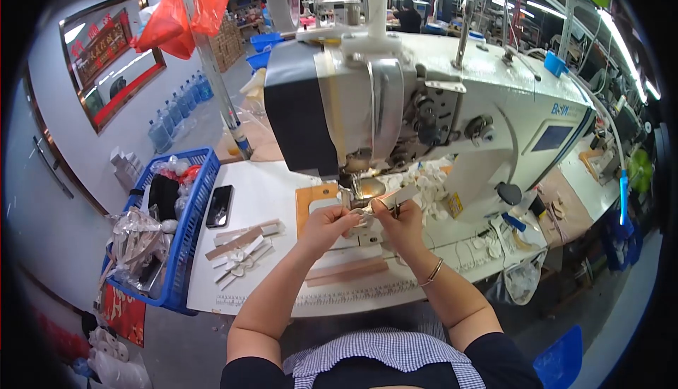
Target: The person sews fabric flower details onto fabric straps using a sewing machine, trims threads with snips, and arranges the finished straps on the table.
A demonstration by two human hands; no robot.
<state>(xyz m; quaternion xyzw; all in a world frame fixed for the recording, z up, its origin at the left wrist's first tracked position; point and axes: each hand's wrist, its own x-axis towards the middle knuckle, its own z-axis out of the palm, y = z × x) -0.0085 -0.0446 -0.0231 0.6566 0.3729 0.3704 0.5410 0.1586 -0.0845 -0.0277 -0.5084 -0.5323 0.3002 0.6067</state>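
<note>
Small, pale, soft-looking piece lies between the left hand and right hand — fingertips of both pinched on it — inward from the white bench's front edge.

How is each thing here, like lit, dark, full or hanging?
Left hand: pinching a pale piece
Right hand: pinching it too
Phone: face up, screen dark
Near basket: heaped full
Red bag: hanging
Sewing machine: can't tell if running
Machine screen: dark
Water bottles: standing
Ceiling light: lit
</note>
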